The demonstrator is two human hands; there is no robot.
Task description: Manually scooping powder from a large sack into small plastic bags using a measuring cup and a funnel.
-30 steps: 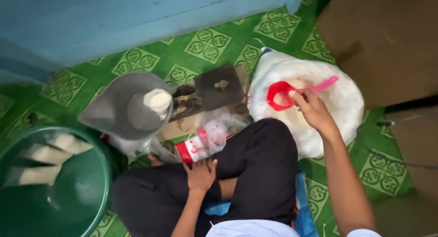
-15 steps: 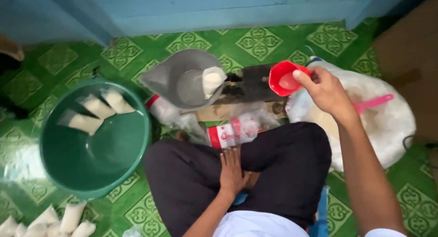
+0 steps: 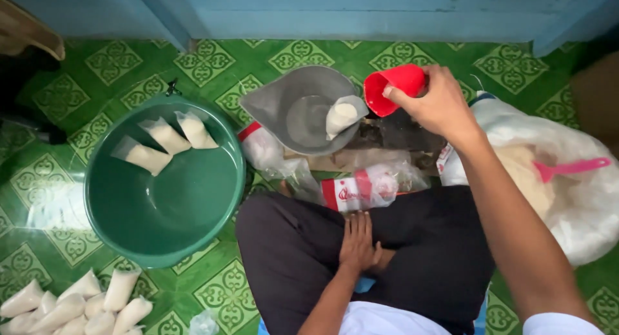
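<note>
Right hand [image 3: 438,103] gripping tilted red cup [image 3: 394,88] over small bag [image 3: 342,114]; spill risk if off-centre; left hand [image 3: 358,241] flat on leg.

Right hand [image 3: 438,103] is raised forward with fingers curled in a grip; left hand [image 3: 356,241] rests flat on the lap.

Bare green patterned floor tiles [image 3: 129,67] open beyond round green plastic basin [image 3: 103,212], grey metal scale pan [image 3: 284,96] blocking centre, large white open sack [image 3: 580,212] crowding right, filled white pouches [image 3: 71,306] heaped lower left
</note>
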